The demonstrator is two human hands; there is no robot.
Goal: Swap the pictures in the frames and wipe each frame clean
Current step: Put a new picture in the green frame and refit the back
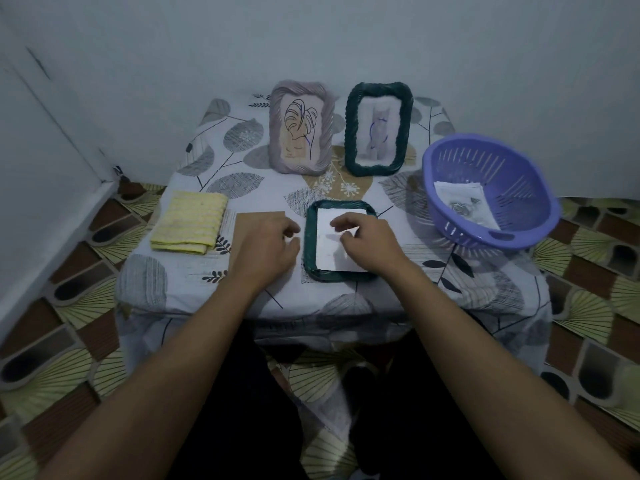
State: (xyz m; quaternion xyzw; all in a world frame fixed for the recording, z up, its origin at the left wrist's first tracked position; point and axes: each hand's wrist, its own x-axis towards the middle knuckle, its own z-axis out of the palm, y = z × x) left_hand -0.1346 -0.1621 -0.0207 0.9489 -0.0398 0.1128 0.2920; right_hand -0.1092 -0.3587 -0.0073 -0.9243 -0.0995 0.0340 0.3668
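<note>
Dark green and rope-edged, the picture frame (310,251) lies face-down on the worktop (415,254) in front of the person, with a white sheet (329,251) in its recess. The right hand (367,237) is curled over that sheet, fingertips down on it; whether it pinches the paper I cannot tell. The left hand (266,244) rests loosely curled on the brown backing board (256,218) just beside the frame, holding nothing. Thin paper could crease or tear if dragged against the rim, or settle skewed. Behind stand a lilac frame (277,140) and a second green frame (351,133) — upright, and probably easy to topple on a careless reach. A folded yellow cloth (188,221) lies left; a purple basket (519,216) holding a loose picture (464,202) sits right.
</note>
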